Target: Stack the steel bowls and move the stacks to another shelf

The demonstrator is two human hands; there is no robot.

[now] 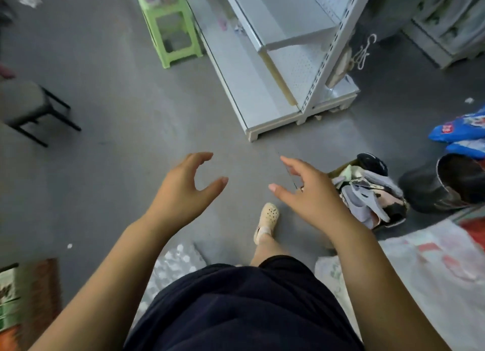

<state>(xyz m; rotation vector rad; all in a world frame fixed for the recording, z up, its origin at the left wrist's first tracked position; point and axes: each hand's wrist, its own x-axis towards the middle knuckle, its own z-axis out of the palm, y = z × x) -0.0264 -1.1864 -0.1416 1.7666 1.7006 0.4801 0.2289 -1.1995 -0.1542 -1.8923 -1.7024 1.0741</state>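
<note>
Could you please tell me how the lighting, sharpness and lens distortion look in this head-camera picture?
Head view: dim, flat light, only faint shadows on the floor; the left hand and right hand are fairly sharp, the green stool and dark stool towards the edges soft; the wide-angle lens slants the white shelf unit.

Grey floor [118,119], white shelving unit [265,69], green plastic stool [170,27], black-legged stool [29,106]

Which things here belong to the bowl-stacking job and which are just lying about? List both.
Job: white shelf unit, left hand, right hand, both empty; no bowls visible.
Lying about: green stool, black-legged stool, box of clothes, blue packets, dark bucket.
</note>
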